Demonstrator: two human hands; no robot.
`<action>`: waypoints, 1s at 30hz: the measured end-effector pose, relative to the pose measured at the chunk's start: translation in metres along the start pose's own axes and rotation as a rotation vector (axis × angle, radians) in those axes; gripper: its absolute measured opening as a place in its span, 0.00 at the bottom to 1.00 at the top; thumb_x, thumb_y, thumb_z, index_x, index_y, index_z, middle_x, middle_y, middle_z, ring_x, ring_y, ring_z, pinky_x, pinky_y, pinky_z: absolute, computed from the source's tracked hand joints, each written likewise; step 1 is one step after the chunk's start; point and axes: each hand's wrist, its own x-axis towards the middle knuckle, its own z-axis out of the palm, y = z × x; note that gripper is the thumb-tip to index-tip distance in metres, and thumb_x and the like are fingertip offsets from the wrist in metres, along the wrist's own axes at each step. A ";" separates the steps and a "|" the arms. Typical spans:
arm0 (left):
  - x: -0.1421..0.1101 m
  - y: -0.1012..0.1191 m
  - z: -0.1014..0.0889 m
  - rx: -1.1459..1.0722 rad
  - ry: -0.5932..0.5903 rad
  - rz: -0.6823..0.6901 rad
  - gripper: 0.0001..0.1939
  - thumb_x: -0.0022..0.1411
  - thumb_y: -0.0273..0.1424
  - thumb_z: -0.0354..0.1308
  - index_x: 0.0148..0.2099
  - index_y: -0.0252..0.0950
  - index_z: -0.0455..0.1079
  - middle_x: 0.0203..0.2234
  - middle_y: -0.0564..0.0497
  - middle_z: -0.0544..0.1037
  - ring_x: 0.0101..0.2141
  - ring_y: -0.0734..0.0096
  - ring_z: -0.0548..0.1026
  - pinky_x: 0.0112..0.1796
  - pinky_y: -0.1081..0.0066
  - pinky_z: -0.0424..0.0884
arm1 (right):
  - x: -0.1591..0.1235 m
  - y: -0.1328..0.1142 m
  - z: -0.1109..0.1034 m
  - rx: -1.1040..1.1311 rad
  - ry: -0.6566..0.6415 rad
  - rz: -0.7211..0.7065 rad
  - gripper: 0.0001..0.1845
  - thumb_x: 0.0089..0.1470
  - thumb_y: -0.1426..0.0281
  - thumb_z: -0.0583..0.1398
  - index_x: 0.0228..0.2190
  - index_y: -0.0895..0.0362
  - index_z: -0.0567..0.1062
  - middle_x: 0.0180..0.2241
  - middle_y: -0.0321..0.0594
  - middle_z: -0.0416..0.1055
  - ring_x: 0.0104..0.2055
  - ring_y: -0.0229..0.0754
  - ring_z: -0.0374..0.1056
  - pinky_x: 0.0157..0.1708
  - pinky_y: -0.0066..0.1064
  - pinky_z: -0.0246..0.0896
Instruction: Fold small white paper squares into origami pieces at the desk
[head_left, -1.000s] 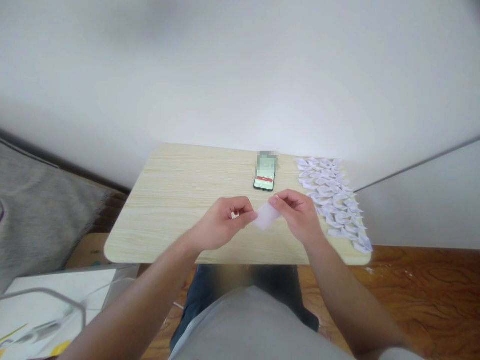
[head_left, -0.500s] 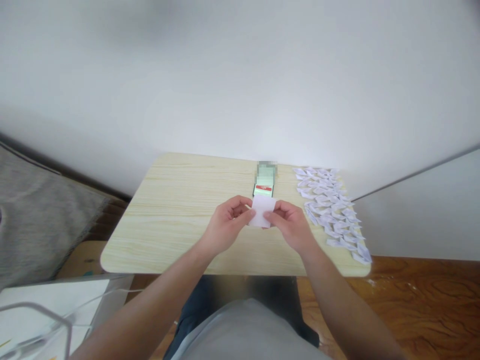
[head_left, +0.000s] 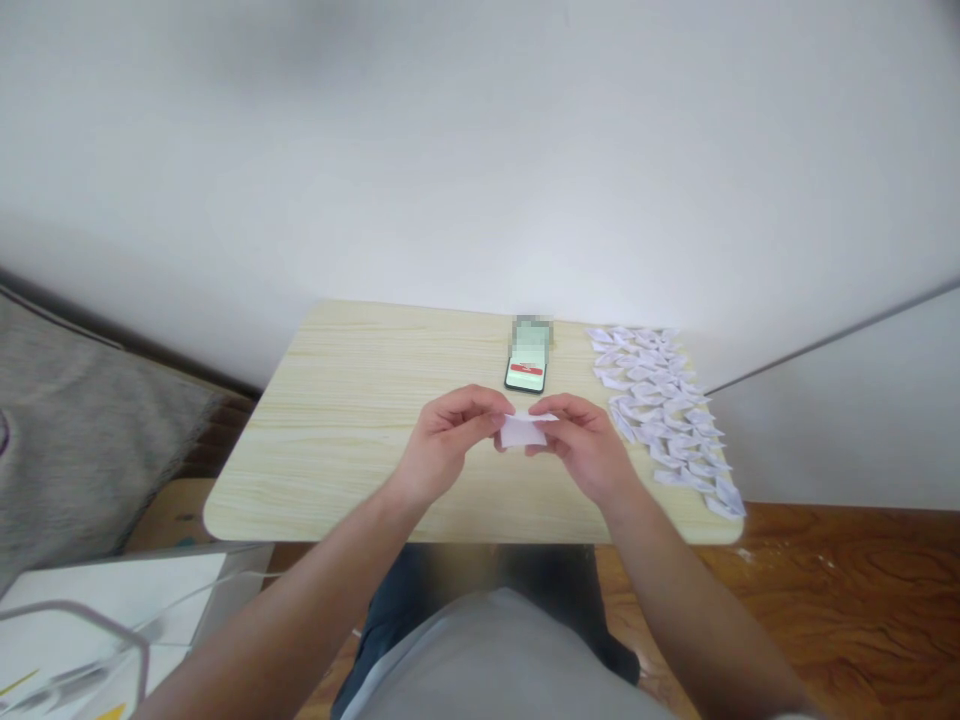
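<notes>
Between my hands, above the front half of the wooden table, is a small piece of white paper [head_left: 523, 433] with its top edge bent over. My left hand [head_left: 455, 435] pinches its left side between thumb and fingers. On the opposite side, my right hand [head_left: 581, 440] grips the paper the same way, and the fingertips partly cover it. Just beyond the paper lies a phone [head_left: 526, 372] with a lit screen, its upper part blurred out. Folded white paper pieces [head_left: 660, 410] lie in rows to the right of my right hand.
The pale wood-grain table [head_left: 337, 420] stands against a white wall [head_left: 480, 160]. At lower left is a white surface [head_left: 97, 610] with cables on it. Grey fabric [head_left: 75, 420] hangs or lies at far left. Brown wooden floor [head_left: 847, 600] shows on the right.
The paper was held flat as a near-square; its top part is now bent over, so it looks shorter. My fingers have moved to its upper edge, and more of the phone shows.
</notes>
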 end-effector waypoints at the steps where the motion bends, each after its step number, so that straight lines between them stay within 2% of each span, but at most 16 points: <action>1: 0.000 0.000 0.000 -0.009 -0.015 0.000 0.03 0.63 0.27 0.65 0.39 0.36 0.80 0.31 0.50 0.79 0.29 0.71 0.76 0.35 0.69 0.70 | 0.000 0.000 -0.001 0.030 -0.013 0.007 0.05 0.54 0.71 0.68 0.35 0.52 0.84 0.32 0.36 0.80 0.34 0.40 0.77 0.33 0.32 0.79; 7: -0.001 0.001 -0.002 0.020 -0.038 -0.025 0.05 0.66 0.26 0.61 0.39 0.35 0.80 0.29 0.50 0.79 0.32 0.71 0.75 0.37 0.70 0.69 | -0.002 -0.002 -0.001 0.087 -0.055 0.012 0.11 0.58 0.69 0.61 0.35 0.56 0.85 0.33 0.41 0.81 0.35 0.44 0.78 0.33 0.36 0.78; 9: -0.002 0.002 -0.002 0.053 -0.030 -0.032 0.04 0.65 0.27 0.63 0.39 0.35 0.79 0.29 0.50 0.79 0.32 0.72 0.74 0.37 0.71 0.69 | -0.002 -0.004 0.001 0.011 -0.022 -0.012 0.09 0.58 0.66 0.64 0.35 0.55 0.85 0.32 0.41 0.82 0.34 0.44 0.78 0.33 0.37 0.78; 12: -0.002 0.003 0.000 0.082 -0.035 -0.059 0.04 0.63 0.30 0.66 0.40 0.35 0.78 0.29 0.51 0.79 0.31 0.73 0.74 0.35 0.72 0.69 | -0.003 -0.007 0.004 -0.164 0.043 -0.054 0.08 0.52 0.66 0.71 0.35 0.53 0.85 0.31 0.37 0.81 0.32 0.41 0.77 0.35 0.35 0.78; 17: -0.002 0.001 0.001 0.191 -0.034 -0.053 0.06 0.63 0.31 0.67 0.41 0.35 0.76 0.28 0.52 0.78 0.31 0.73 0.74 0.35 0.72 0.69 | -0.002 -0.007 0.007 -0.255 0.067 -0.107 0.08 0.52 0.65 0.71 0.36 0.53 0.83 0.27 0.33 0.77 0.30 0.37 0.75 0.34 0.33 0.77; 21: -0.002 -0.011 0.000 0.294 0.010 -0.026 0.08 0.62 0.32 0.67 0.42 0.36 0.75 0.33 0.50 0.79 0.35 0.70 0.77 0.39 0.69 0.71 | 0.002 0.000 0.002 -0.259 0.077 -0.100 0.12 0.53 0.66 0.70 0.41 0.51 0.82 0.28 0.31 0.76 0.30 0.38 0.75 0.35 0.34 0.77; 25: -0.005 -0.026 -0.005 0.368 0.050 -0.017 0.11 0.62 0.32 0.67 0.47 0.38 0.74 0.36 0.49 0.80 0.38 0.67 0.78 0.42 0.67 0.72 | 0.006 0.012 -0.005 -0.304 0.069 -0.079 0.12 0.53 0.68 0.70 0.41 0.52 0.80 0.31 0.33 0.77 0.31 0.38 0.75 0.35 0.33 0.74; 30: -0.007 -0.042 -0.014 0.409 0.083 -0.026 0.05 0.63 0.32 0.63 0.40 0.37 0.77 0.36 0.49 0.81 0.36 0.68 0.77 0.42 0.67 0.71 | 0.010 0.026 -0.012 -0.365 0.030 -0.016 0.11 0.53 0.68 0.68 0.40 0.53 0.79 0.29 0.32 0.74 0.31 0.38 0.73 0.35 0.33 0.72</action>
